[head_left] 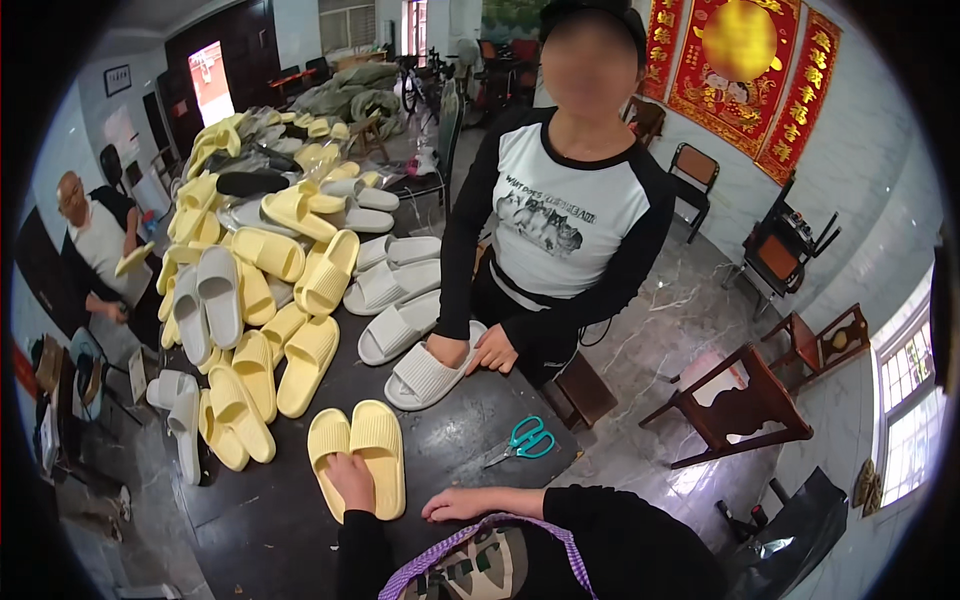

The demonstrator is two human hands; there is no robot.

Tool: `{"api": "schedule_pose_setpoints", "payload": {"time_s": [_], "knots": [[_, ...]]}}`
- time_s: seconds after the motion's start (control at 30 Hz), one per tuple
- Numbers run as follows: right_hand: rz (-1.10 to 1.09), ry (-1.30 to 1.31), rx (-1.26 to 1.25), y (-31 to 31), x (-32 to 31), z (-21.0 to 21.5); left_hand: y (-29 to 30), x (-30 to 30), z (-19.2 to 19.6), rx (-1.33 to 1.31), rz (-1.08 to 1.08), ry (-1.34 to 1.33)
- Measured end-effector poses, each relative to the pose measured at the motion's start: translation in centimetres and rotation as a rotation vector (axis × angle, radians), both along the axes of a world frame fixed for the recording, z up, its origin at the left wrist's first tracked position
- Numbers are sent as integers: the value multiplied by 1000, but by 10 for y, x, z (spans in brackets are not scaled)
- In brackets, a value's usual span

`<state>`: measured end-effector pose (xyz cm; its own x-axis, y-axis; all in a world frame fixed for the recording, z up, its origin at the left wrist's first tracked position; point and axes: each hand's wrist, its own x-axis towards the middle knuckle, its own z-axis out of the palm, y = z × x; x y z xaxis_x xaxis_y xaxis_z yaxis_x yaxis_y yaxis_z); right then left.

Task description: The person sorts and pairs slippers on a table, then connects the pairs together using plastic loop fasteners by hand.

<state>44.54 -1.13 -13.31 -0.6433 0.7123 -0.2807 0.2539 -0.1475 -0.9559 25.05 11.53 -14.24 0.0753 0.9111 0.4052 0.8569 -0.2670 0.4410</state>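
Observation:
A pair of yellow slippers lies side by side on the dark table (270, 520) in front of me. My left hand (350, 482) reaches into the left yellow slipper (330, 432), its fingers partly hidden beneath the ribbed strap. Touching that one is the right yellow slipper (378, 430). My right hand (455, 504) rests on the tabletop near my body, fingers loosely bent, with nothing visible in it. Teal-handled scissors (522, 442) lie to its far right. Across the table, a co-worker (560, 210) has one hand inside a grey slipper (425, 375) and the other at its edge.
A large heap of yellow slippers (265, 255) with some grey ones covers the table's left and far parts. Grey slippers (390, 285) line the table before the co-worker. Another person (110, 240) stands at the left holding a yellow slipper. Wooden chairs (745, 405) stand at the right.

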Motion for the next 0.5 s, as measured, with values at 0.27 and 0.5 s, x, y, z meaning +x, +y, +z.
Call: {"api": "schedule_pose_setpoints", "payload": {"time_s": [0.27, 0.5], "knots": [[22, -22, 1, 3, 3, 3, 1, 2, 5, -27, 14, 29], [-17, 6, -12, -1, 2, 2, 1, 1, 3, -48, 22, 71]]}}
